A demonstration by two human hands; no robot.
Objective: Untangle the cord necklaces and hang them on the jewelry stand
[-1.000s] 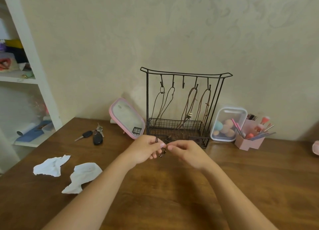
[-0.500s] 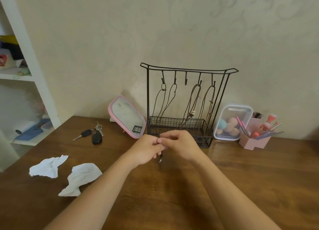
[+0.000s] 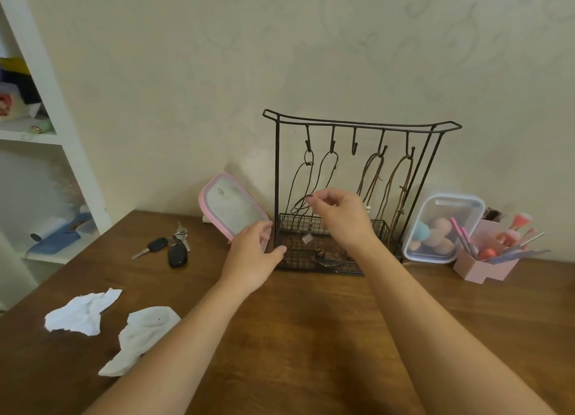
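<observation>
Right grip [image 3: 339, 215] pinching necklace [image 3: 307, 237], dangling below

Wire basket [image 3: 311, 263] contents indistinct

head-worn view, looking forward and down, close over table [image 3: 311, 336]

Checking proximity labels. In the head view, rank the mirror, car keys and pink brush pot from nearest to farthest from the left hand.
1. mirror: just behind the left hand, almost touching it.
2. car keys: further off to its left.
3. pink brush pot: far right, beyond the jewelry stand.
</observation>
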